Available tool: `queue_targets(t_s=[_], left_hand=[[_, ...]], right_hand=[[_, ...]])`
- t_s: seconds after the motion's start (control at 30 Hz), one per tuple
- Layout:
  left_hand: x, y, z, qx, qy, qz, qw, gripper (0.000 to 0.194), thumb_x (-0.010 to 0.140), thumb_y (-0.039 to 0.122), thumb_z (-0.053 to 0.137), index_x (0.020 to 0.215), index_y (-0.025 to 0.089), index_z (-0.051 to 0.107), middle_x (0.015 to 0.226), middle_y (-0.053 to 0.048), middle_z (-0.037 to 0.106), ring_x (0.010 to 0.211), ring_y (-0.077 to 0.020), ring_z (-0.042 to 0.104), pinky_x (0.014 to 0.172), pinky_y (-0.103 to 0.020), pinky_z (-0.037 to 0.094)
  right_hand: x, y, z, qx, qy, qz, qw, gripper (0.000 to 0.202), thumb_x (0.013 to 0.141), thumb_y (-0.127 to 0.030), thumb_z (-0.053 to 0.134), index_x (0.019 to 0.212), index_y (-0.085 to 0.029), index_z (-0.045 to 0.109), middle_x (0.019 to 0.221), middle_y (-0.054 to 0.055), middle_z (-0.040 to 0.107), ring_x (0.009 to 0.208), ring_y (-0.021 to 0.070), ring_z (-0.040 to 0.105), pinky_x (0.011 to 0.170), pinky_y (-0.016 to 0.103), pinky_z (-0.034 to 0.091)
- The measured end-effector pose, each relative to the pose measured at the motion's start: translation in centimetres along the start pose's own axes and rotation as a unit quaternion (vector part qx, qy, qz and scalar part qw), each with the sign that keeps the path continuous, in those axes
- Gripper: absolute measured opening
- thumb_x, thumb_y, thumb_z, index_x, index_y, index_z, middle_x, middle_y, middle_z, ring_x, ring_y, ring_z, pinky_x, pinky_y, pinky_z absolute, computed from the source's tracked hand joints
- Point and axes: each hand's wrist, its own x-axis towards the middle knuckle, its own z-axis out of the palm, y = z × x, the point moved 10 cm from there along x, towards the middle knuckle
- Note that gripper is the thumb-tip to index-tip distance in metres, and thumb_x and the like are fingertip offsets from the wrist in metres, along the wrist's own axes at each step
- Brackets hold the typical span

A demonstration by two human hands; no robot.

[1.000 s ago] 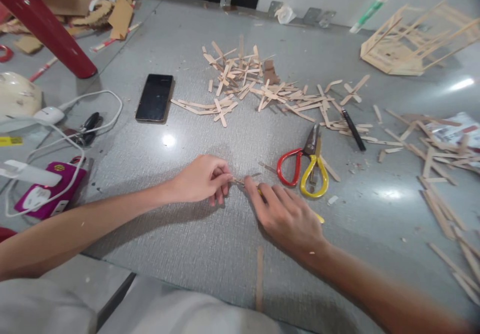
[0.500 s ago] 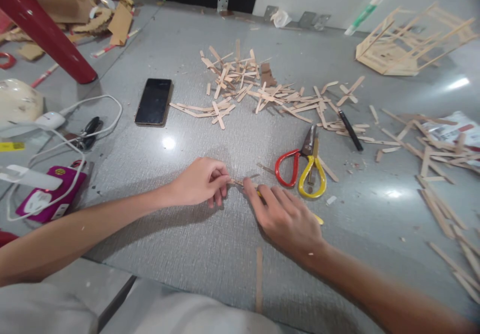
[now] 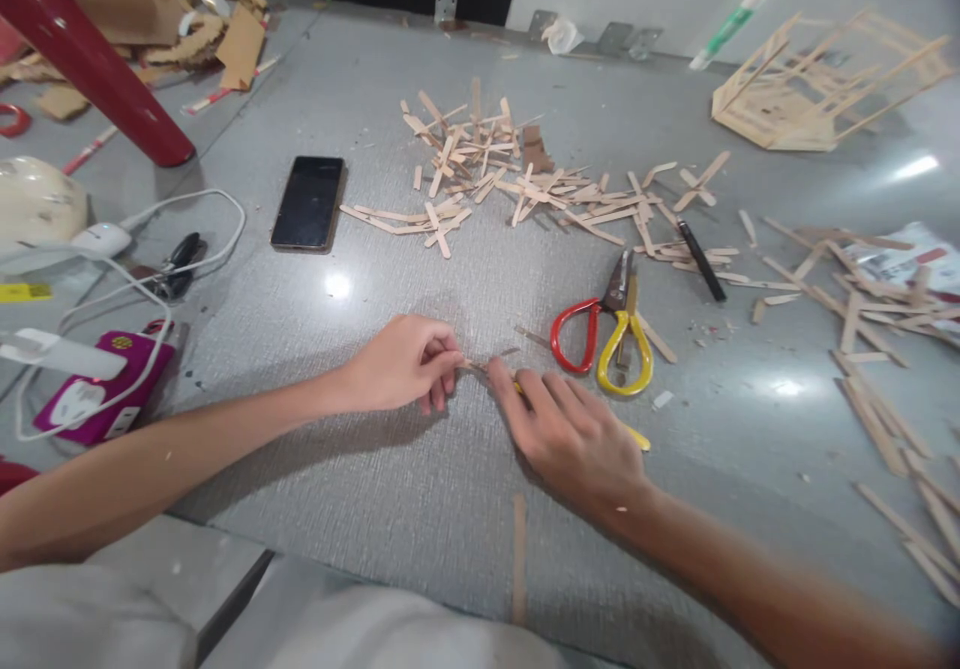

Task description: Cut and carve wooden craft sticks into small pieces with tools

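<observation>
My left hand (image 3: 409, 364) pinches the end of a short wooden craft stick (image 3: 471, 364) between thumb and fingers, just above the table. Close on its right, my right hand (image 3: 570, 424) is wrapped round a slim yellow-handled tool (image 3: 639, 438). The handle's end sticks out behind the palm; its working end is hidden or too small to make out. The right fingertips are at the other end of the stick. Beyond my right hand lie scissors (image 3: 616, 294) with one red and one yellow handle, blades pointing away. A single flat stick (image 3: 519, 559) lies near the front edge.
Loose craft sticks (image 3: 480, 149) are heaped at the back middle, with more sticks (image 3: 862, 299) at right. A black pen-like object (image 3: 701, 261), a phone (image 3: 307, 204), a stick-built frame (image 3: 780, 119), a purple power box (image 3: 105, 389) with white cables and a red post (image 3: 97, 59) stand around.
Almost nothing differs. Both hands stay in place, with a very slight shift of the right fingers and the yellow-handled tool.
</observation>
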Motion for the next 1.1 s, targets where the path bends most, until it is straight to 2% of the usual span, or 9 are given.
queue_targets(t_s=[0.53,0.73,0.9,1.0,1.1], left_hand=[[0.1,0.0,0.0,0.006,-0.001,0.001,1.000,0.022,0.097,0.015,0.052,0.076,0.012,0.058,0.065,-0.002,0.066,0.049,-0.0110,0.066,0.041,-0.018,0.053],[0.0,0.7,0.1,0.020,-0.011,0.026,0.999,0.025,0.098,0.016,0.051,0.074,0.013,0.058,0.062,-0.001,0.065,0.048,-0.0116,0.066,0.043,-0.019,0.054],[-0.1,0.2,0.1,0.014,-0.004,0.026,1.000,0.024,0.098,0.019,0.051,0.076,0.014,0.058,0.064,-0.002,0.066,0.049,-0.0120,0.067,0.044,-0.020,0.054],[-0.3,0.6,-0.5,0.061,0.043,0.055,0.996,0.025,0.099,0.022,0.051,0.077,0.015,0.058,0.062,0.000,0.066,0.049,-0.0107,0.065,0.044,-0.018,0.052],[-1.6,2.8,-2.1,0.171,0.158,0.138,0.963,0.025,0.102,0.023,0.049,0.081,0.015,0.060,0.059,0.002,0.064,0.047,-0.0076,0.061,0.047,-0.016,0.048]], right_hand=[[-0.1,-0.1,-0.1,0.006,0.008,-0.009,1.000,0.027,0.093,-0.006,0.053,0.111,-0.008,0.072,0.065,0.003,0.060,0.058,0.0168,0.050,0.060,0.032,0.035],[0.2,-0.2,0.1,0.006,-0.002,-0.013,1.000,0.028,0.092,-0.006,0.051,0.109,-0.010,0.073,0.064,0.002,0.057,0.057,0.0170,0.051,0.059,0.032,0.035],[0.2,0.0,0.2,-0.006,-0.001,-0.002,1.000,0.028,0.093,-0.006,0.049,0.107,-0.012,0.073,0.064,0.001,0.058,0.057,0.0159,0.053,0.059,0.031,0.037],[-0.1,0.8,0.0,0.011,0.012,0.017,1.000,0.025,0.094,-0.007,0.054,0.110,-0.010,0.072,0.067,0.002,0.064,0.058,0.0155,0.057,0.059,0.030,0.040],[-0.5,3.3,-1.0,0.138,0.064,0.100,0.983,0.022,0.095,-0.025,0.064,0.114,-0.015,0.069,0.074,0.002,0.070,0.063,0.0151,0.063,0.060,0.028,0.045]])
